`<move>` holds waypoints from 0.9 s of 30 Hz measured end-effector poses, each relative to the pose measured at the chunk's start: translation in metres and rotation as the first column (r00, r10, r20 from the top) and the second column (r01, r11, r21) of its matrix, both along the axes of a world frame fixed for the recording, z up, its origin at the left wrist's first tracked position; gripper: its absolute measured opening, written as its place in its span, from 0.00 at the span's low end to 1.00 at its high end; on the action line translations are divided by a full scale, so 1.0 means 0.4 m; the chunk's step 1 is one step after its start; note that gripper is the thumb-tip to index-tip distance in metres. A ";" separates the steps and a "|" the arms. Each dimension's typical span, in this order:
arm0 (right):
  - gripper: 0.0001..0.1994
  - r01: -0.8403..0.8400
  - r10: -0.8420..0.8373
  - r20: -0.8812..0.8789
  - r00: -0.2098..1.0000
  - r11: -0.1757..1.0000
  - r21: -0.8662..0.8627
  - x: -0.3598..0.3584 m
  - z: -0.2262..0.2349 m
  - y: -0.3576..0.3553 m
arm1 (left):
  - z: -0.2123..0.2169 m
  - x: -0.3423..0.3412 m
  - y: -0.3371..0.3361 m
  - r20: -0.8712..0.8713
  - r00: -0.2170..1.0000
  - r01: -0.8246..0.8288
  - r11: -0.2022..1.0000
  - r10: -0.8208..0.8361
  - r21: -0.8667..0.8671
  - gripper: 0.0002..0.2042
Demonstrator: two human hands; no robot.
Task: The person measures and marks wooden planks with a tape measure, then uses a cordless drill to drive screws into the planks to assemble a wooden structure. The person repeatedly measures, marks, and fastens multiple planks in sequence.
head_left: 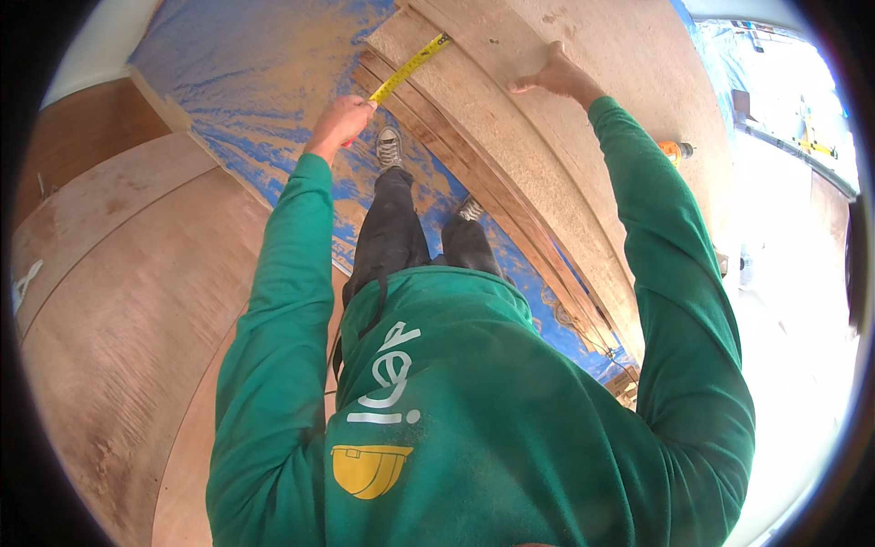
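My left hand (342, 123) is closed around a tape measure, and a bit of red shows below the fingers. From it the yellow tape blade (410, 69) runs up and to the right, across the edge of a stack of wooden boards (474, 100). The blade's far end lies on the upper board. My right hand (558, 77) is over the large pale wooden sheet (629, 46) with thumb and fingers spread, holding nothing. Whether its palm touches the wood I cannot tell.
Blue plastic sheeting (264, 55) covered in sawdust lies on the floor under my feet. Large plywood panels (137, 337) stand at the left. An orange power tool (674, 150) lies beyond my right forearm. Long narrow wood strips (510, 214) lie along the stack's near side.
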State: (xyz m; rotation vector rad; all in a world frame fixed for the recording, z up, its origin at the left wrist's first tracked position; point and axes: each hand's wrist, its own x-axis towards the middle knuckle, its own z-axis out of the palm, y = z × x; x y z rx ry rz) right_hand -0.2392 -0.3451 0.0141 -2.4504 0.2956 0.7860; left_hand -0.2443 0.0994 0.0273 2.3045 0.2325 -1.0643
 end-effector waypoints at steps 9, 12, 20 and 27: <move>0.82 -0.007 0.007 0.027 1.000 1.000 0.011 -0.005 -0.001 0.001 | -0.011 0.013 0.013 -0.031 0.997 0.078 0.997 -0.078 0.027 0.20; 0.81 -0.019 0.019 0.033 0.999 1.000 -0.006 -0.009 -0.003 0.004 | -0.012 0.012 0.016 0.062 0.985 0.159 0.987 -0.158 -0.003 0.20; 0.82 -0.029 0.030 -0.011 1.000 0.997 0.076 0.001 0.013 -0.006 | -0.004 0.012 0.009 -0.014 0.999 0.030 1.000 -0.030 -0.001 0.20; 0.82 -0.014 0.012 0.028 1.000 0.999 0.046 -0.007 -0.006 -0.009 | -0.003 0.018 0.012 -0.041 0.995 0.097 0.995 -0.096 0.025 0.22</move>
